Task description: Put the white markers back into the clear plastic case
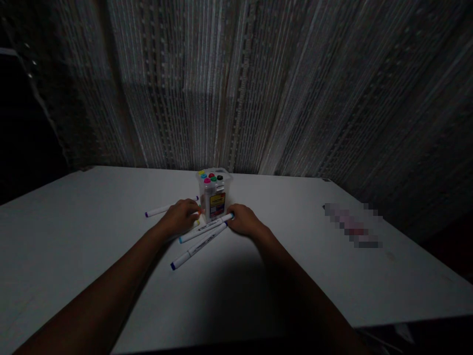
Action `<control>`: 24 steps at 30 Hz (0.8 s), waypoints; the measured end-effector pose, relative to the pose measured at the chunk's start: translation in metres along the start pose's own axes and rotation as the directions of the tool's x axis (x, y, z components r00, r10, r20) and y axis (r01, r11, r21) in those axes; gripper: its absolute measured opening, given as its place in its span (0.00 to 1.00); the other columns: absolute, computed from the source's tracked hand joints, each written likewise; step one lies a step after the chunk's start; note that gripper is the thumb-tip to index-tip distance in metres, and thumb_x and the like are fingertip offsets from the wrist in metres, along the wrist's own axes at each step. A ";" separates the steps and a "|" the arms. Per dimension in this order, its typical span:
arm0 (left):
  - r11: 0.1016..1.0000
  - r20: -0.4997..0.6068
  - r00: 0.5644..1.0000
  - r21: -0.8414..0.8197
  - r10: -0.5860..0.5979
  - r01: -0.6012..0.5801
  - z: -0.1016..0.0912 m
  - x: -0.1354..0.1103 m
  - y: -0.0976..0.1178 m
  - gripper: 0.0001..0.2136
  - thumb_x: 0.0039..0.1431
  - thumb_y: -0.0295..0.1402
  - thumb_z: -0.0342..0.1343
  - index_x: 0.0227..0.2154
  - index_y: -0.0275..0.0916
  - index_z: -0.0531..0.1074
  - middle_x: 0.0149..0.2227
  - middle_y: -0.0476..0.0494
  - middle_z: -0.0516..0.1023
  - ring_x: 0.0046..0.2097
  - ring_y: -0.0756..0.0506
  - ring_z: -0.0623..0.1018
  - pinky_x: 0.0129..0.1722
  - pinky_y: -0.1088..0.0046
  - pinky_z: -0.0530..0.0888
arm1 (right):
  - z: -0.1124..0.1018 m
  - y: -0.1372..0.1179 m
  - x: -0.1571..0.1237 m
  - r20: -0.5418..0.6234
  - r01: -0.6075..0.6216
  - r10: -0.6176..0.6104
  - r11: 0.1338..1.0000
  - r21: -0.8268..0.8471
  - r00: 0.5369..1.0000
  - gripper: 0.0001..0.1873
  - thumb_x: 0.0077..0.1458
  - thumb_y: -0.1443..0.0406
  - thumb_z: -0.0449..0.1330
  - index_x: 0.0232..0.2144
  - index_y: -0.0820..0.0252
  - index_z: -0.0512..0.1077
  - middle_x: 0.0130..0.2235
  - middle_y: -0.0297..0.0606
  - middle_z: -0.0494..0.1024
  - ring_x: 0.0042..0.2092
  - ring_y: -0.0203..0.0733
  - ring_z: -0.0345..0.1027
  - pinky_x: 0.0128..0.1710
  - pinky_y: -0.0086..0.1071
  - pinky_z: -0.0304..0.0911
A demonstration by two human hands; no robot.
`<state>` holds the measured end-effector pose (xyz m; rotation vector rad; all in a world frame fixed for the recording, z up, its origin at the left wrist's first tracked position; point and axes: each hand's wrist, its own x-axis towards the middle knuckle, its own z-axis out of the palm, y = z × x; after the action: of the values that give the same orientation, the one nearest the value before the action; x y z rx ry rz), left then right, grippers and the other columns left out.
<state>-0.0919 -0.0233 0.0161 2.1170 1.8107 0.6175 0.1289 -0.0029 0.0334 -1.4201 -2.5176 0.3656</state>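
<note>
A clear plastic container point(202, 193) with a yellow-and-dark label stands upright, holding several markers with coloured caps. To its left, my left hand point(181, 217) has its fingers curled at an orange-tipped marker point(200, 211), mostly hidden by the hand. On the other side my right hand point(242, 220) is closed at the upper end of a white marker with light-blue ends point(207, 228). Just below lies a white marker with dark-blue ends point(199, 246), its upper tip close to my right fingers. A purple-ended marker point(158, 210) lies partly behind my left hand, and a yellow tip point(196, 224) shows under it.
The white table point(295, 276) runs back to a striped, textured curtain point(236, 88). A pixelated object point(353, 227) lies at the right of the table. The room is dim, and my arms cast a shadow on the tabletop.
</note>
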 end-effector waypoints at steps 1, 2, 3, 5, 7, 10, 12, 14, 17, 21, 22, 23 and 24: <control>1.000 0.001 1.000 0.003 0.007 -0.007 0.001 0.000 -0.001 0.12 0.49 0.32 0.52 0.36 0.44 0.76 0.47 0.45 0.72 0.50 0.42 0.68 0.51 0.69 0.63 | 0.000 0.000 0.000 0.001 -0.002 0.002 1.000 0.001 1.000 0.10 0.45 0.66 0.56 0.33 0.59 0.72 0.38 0.40 0.75 0.40 0.42 0.66 0.35 0.28 0.56; 1.000 0.005 1.000 0.014 0.018 -0.018 0.001 0.001 -0.002 0.12 0.49 0.33 0.52 0.37 0.44 0.75 0.46 0.45 0.72 0.50 0.42 0.68 0.51 0.68 0.63 | 0.000 0.000 0.000 0.001 -0.001 0.001 1.000 0.004 1.000 0.10 0.45 0.66 0.56 0.33 0.59 0.72 0.38 0.40 0.75 0.40 0.42 0.66 0.36 0.29 0.56; 0.999 0.009 1.000 0.023 0.026 -0.026 0.002 0.001 -0.002 0.13 0.49 0.33 0.51 0.38 0.43 0.75 0.46 0.44 0.73 0.49 0.42 0.69 0.51 0.68 0.64 | 0.000 0.001 -0.001 -0.001 0.001 -0.001 1.000 0.010 1.000 0.10 0.45 0.66 0.56 0.33 0.59 0.72 0.38 0.40 0.75 0.40 0.42 0.67 0.35 0.29 0.56; 1.000 -0.004 1.000 0.022 0.004 -0.004 0.003 0.002 -0.003 0.13 0.49 0.34 0.52 0.38 0.42 0.75 0.45 0.44 0.73 0.48 0.43 0.70 0.50 0.68 0.64 | 0.000 0.002 -0.001 -0.003 0.010 -0.010 1.000 0.017 1.000 0.10 0.46 0.66 0.56 0.33 0.59 0.72 0.38 0.40 0.75 0.40 0.41 0.67 0.35 0.28 0.57; 1.000 -0.025 1.000 0.017 -0.019 0.019 0.004 0.002 -0.003 0.14 0.49 0.35 0.52 0.39 0.41 0.74 0.45 0.43 0.73 0.48 0.42 0.70 0.50 0.69 0.64 | 0.000 0.002 -0.001 -0.005 0.017 -0.017 1.000 0.021 1.000 0.10 0.45 0.66 0.56 0.33 0.58 0.72 0.38 0.39 0.75 0.40 0.41 0.67 0.36 0.28 0.57; 0.999 -0.056 0.997 0.012 -0.046 0.047 0.002 0.000 -0.001 0.17 0.48 0.36 0.53 0.42 0.39 0.72 0.46 0.41 0.73 0.49 0.41 0.70 0.50 0.69 0.65 | -0.001 0.003 -0.001 -0.005 0.013 -0.013 1.000 0.024 1.000 0.10 0.45 0.67 0.56 0.33 0.59 0.72 0.38 0.39 0.75 0.39 0.40 0.66 0.35 0.28 0.57; 0.999 -0.059 0.997 0.012 -0.051 0.052 0.001 -0.001 0.000 0.18 0.48 0.36 0.53 0.43 0.39 0.72 0.47 0.41 0.73 0.49 0.41 0.70 0.49 0.69 0.65 | 0.000 0.003 -0.001 -0.013 0.016 -0.016 1.000 0.022 1.000 0.10 0.45 0.66 0.56 0.33 0.59 0.72 0.38 0.39 0.75 0.39 0.40 0.66 0.35 0.28 0.56; 0.999 -0.054 0.997 0.018 -0.047 0.048 0.001 -0.001 0.001 0.18 0.47 0.36 0.53 0.43 0.39 0.72 0.47 0.41 0.73 0.48 0.41 0.71 0.49 0.70 0.65 | 0.000 0.004 -0.001 -0.026 0.025 -0.024 1.000 0.019 0.999 0.10 0.45 0.66 0.56 0.33 0.59 0.71 0.37 0.39 0.75 0.39 0.41 0.66 0.35 0.28 0.56; 0.999 -0.041 0.998 0.025 -0.038 0.039 0.001 0.000 0.002 0.18 0.47 0.35 0.54 0.43 0.40 0.72 0.45 0.42 0.74 0.47 0.42 0.72 0.48 0.71 0.66 | 0.000 0.003 -0.001 -0.033 0.033 -0.032 0.999 0.018 0.999 0.10 0.45 0.65 0.55 0.32 0.60 0.71 0.36 0.39 0.75 0.38 0.40 0.66 0.34 0.28 0.56; 0.998 -0.059 0.997 -0.007 -0.058 0.058 0.002 -0.002 0.007 0.19 0.47 0.35 0.53 0.44 0.40 0.71 0.44 0.43 0.75 0.45 0.42 0.73 0.45 0.72 0.68 | -0.001 0.001 -0.002 -0.021 0.027 -0.027 1.000 0.003 0.999 0.10 0.45 0.64 0.56 0.32 0.59 0.71 0.36 0.39 0.75 0.37 0.40 0.66 0.32 0.27 0.55; 0.997 -0.065 0.995 -0.018 -0.071 0.070 0.001 -0.003 0.009 0.19 0.47 0.36 0.53 0.44 0.40 0.71 0.44 0.43 0.75 0.44 0.43 0.74 0.43 0.72 0.68 | -0.002 0.000 -0.002 -0.020 0.023 -0.023 1.000 -0.002 1.000 0.10 0.45 0.64 0.56 0.32 0.59 0.71 0.36 0.39 0.75 0.37 0.40 0.66 0.32 0.27 0.55; 0.996 -0.067 0.994 -0.025 -0.082 0.080 0.000 -0.004 0.011 0.19 0.48 0.36 0.53 0.44 0.39 0.71 0.43 0.44 0.75 0.43 0.43 0.74 0.42 0.72 0.69 | -0.002 0.000 -0.002 -0.019 0.018 -0.019 1.000 -0.004 1.000 0.10 0.45 0.64 0.56 0.32 0.59 0.72 0.36 0.39 0.75 0.36 0.40 0.66 0.32 0.27 0.55; 0.996 -0.067 0.994 -0.027 -0.089 0.087 0.000 -0.005 0.012 0.18 0.48 0.37 0.53 0.44 0.39 0.71 0.42 0.44 0.76 0.42 0.43 0.74 0.41 0.72 0.69 | -0.002 0.000 -0.002 -0.018 0.013 -0.013 1.000 -0.003 1.000 0.10 0.45 0.64 0.56 0.32 0.59 0.72 0.36 0.39 0.75 0.36 0.39 0.66 0.31 0.27 0.55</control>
<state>-0.0819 -0.0302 0.0218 2.0119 1.9112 0.6935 0.1305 -0.0046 0.0348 -1.4014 -2.5131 0.3457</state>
